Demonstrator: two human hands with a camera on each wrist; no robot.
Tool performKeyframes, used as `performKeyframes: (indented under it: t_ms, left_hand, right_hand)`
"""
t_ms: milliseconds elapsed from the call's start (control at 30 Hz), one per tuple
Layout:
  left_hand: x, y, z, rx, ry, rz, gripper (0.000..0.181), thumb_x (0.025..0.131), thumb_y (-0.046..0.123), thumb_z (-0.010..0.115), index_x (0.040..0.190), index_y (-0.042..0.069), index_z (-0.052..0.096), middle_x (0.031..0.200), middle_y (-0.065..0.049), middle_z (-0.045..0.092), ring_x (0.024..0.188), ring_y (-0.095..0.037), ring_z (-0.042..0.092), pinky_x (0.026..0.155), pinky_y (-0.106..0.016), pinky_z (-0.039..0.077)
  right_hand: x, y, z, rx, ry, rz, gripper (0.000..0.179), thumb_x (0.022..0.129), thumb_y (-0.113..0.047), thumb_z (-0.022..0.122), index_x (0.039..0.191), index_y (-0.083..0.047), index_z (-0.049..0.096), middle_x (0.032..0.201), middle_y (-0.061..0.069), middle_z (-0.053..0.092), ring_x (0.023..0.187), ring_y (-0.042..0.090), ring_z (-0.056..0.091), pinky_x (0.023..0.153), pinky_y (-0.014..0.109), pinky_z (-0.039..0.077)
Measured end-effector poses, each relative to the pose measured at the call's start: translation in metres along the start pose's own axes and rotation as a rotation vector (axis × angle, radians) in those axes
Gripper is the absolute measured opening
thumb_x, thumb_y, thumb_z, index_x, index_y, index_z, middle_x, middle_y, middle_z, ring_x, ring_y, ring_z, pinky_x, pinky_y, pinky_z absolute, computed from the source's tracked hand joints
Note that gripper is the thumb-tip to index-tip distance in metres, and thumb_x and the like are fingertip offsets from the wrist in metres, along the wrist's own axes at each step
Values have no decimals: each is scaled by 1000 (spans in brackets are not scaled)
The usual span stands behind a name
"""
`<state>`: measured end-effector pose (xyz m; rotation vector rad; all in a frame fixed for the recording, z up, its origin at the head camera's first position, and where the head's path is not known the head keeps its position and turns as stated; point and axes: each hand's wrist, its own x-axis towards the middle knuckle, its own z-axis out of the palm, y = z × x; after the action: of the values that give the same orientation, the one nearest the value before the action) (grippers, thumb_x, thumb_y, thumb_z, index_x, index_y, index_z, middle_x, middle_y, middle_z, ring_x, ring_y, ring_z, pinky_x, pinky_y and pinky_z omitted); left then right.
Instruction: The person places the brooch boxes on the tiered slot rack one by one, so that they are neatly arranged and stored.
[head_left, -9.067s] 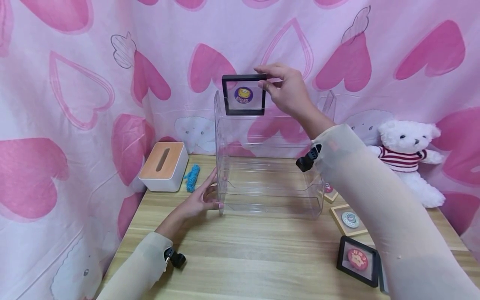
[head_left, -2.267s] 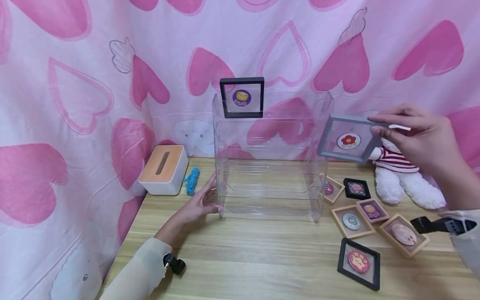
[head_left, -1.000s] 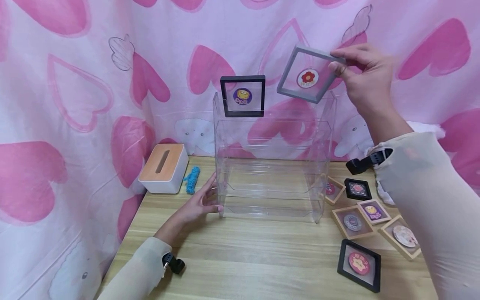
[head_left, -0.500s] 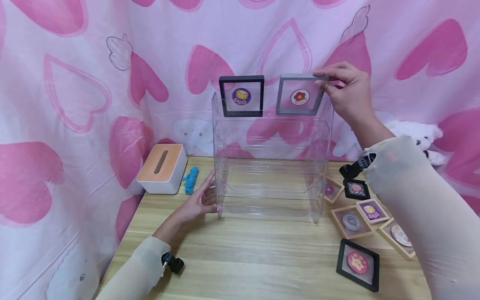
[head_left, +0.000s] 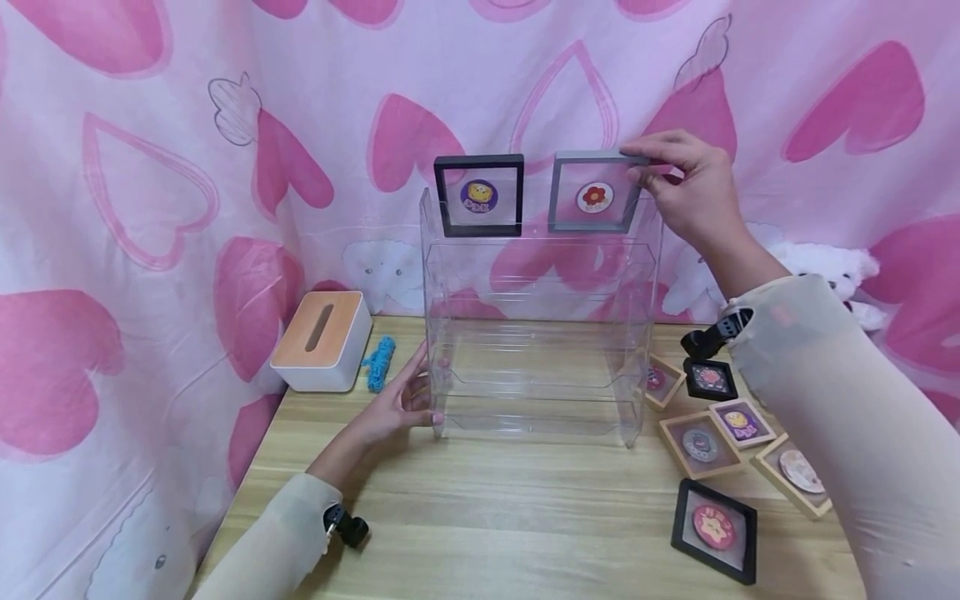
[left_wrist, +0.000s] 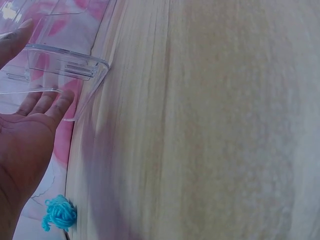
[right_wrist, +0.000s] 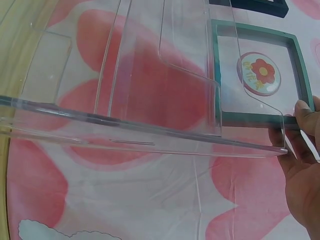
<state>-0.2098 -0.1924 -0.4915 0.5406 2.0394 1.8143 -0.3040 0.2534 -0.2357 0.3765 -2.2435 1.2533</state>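
A clear tiered acrylic display rack (head_left: 536,387) stands on the wooden table. My left hand (head_left: 397,407) holds its left side low down, thumb at the front edge and fingers along the side panel. At the rack's top right, my right hand (head_left: 693,185) pinches the upper right corner of a grey square display frame (head_left: 595,227) bearing a red-flower badge (head_left: 596,197). The frame stands upright, its lower edge at the top tier. Beside it on the left, a black frame (head_left: 478,231) with a purple badge stands upright on that tier.
Right of the rack lie several badge frames, among them a wood frame (head_left: 665,451), a small black frame (head_left: 710,397) and a large black frame (head_left: 733,569). A white bear (head_left: 832,265) sits behind my right arm. Left are a tissue box (head_left: 321,343) and blue yarn (head_left: 380,364).
My right hand has brought the grey frame from the right side, over the rack, down onto the top tier beside the black frame, which it released earlier. My left hand has stayed at the rack's side.
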Motion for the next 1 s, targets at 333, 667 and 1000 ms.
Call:
performKeyframes:
  t_ms: [333,667,1000]
  left_hand:
    - [-2,-4,-1,0,2,35,128,93,-8,82,176,49,4,180,-22,27,166,-48,31,129,-23,39]
    - [0,-7,-2,-6,-16,39,125,94,-6,81,176,49,4,179,-22,29,166,-49,33,126,-19,42]
    - [-2,-5,-1,5,1,4,122,97,-4,80,174,54,7,179,-16,30,166,-46,33,132,-35,37]
  right_hand:
    - [2,-1,3,-17,-14,-19,31,102,-4,77,130,-16,84,122,-15,73,107,5,63,88,6,55]
    - [0,-2,2,8,-11,-15,31,103,-4,76,130,-16,84,119,-19,72,105,6,62,86,5,54]
    - [-4,-6,-7,19,-40,-23,41,99,-15,83,140,-16,78,131,-9,74,113,-1,69,105,13,58]
